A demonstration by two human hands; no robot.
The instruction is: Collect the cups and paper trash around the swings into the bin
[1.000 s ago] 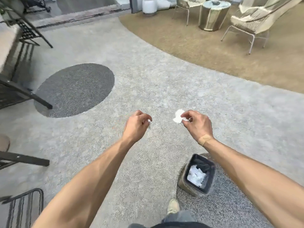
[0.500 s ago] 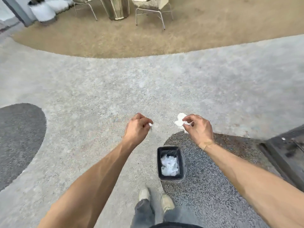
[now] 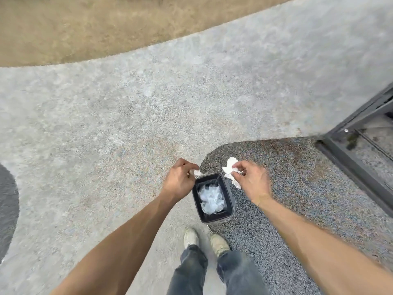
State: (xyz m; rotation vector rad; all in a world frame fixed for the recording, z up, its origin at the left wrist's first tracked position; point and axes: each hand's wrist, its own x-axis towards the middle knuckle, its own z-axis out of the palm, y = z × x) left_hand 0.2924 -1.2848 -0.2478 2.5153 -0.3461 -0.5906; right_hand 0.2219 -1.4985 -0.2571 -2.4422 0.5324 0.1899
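Head view shows the left hand (image 3: 179, 179) and right hand (image 3: 251, 180) each pinching crumpled paper (image 3: 229, 170) over the bin (image 3: 230, 206), ready to drop.

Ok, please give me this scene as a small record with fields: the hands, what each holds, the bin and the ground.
left hand: closed on a small paper scrap, by the bin's far left corner
right hand: pinches a crumpled paper, by the bin's far right corner
bin: upright, open, white trash inside
ground: grey paving; the bin stands at the edge of a dark speckled patch
shoes: just behind the bin
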